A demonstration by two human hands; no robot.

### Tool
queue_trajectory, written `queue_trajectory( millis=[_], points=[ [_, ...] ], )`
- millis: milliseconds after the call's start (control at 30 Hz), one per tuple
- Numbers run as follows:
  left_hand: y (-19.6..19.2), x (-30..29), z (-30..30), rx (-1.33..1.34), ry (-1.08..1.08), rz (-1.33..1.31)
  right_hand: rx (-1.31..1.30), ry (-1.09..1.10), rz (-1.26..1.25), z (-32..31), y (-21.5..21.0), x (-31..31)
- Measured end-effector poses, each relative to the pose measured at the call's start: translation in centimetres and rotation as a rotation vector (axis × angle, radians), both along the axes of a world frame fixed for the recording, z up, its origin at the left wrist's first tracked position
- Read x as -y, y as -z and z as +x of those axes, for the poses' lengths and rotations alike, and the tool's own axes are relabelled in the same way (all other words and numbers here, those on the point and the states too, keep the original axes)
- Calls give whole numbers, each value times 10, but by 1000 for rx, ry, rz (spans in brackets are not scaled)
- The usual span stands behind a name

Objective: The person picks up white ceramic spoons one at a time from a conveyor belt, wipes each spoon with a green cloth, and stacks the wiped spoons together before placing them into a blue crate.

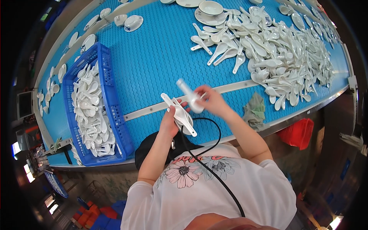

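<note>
Several white soup spoons (183, 118) are bunched in my left hand (168, 122), which is closed around them over the near part of the blue belt (153, 61). Just to the right, my right hand (211, 100) pinches one more white soup spoon (188, 94), blurred by motion, its handle pointing up and left. To the left stands a blue plastic crate (105, 76) full of white spoons (91, 103). A large heap of white spoons (283, 57) lies on the belt at the far right.
A pale divider strip (145, 110) runs across the belt. A grey-green cloth (254, 110) lies near the front edge. Bowls (211, 7) and patterned plates (133, 23) stand farther back. A black cable (220, 174) loops before me. A red bin (297, 134) is below the edge, right.
</note>
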State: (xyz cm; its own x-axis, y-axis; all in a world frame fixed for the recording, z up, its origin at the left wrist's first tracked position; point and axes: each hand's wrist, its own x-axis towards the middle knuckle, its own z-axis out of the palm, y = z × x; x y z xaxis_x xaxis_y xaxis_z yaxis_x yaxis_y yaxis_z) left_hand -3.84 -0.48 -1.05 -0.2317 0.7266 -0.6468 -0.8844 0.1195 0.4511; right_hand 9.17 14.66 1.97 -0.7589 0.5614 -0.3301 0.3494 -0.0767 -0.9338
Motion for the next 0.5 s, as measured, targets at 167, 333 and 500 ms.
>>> queue_trajectory(
  millis=[167,333,500],
  points=[
    [-11,-7,-3,-45,66,66,81,-159,473,-21,-26,-28],
    [-10,-5,-4,24,-33,8,262,239,1189,-60,39,-168],
    [-9,-4,-5,46,-100,-59,555,49,1222,-75,54,-161]
  ],
)
